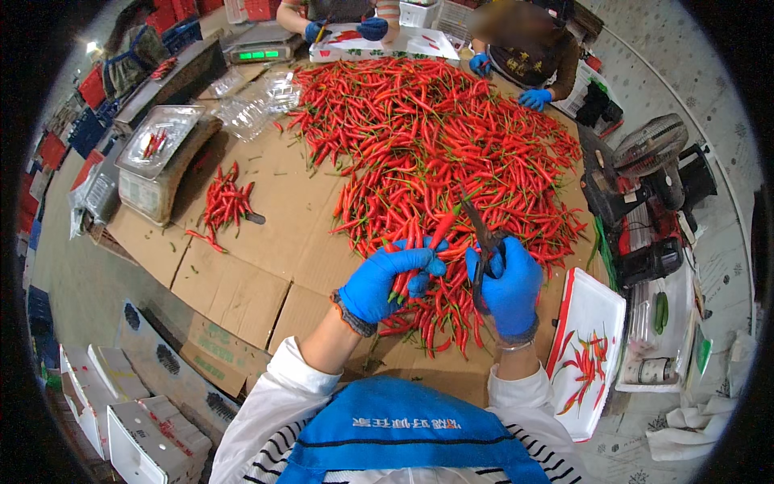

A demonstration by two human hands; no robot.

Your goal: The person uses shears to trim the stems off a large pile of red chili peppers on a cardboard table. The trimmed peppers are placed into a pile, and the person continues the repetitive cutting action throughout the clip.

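A large heap of red chili peppers with green stems (423, 139) covers much of a cardboard-topped table (242, 266). My left hand (387, 275), in a blue glove, holds several red chilies near the heap's front edge, one of them pointing up towards the scissors. In my right hand (508, 284), also blue-gloved, is a pair of dark scissors (481, 227) with its blades pointing away from me beside that chili. A smaller pile of chilies (227, 199) lies apart on the cardboard, at the left.
At the left a scale (148, 181) bears a clear plastic tray with a few chilies; clear containers (248, 112) lie behind it. A white foam tray (586, 357) with chilies and a fan (653, 145) stand at the right. Two people (535, 60) in blue gloves are across the table.
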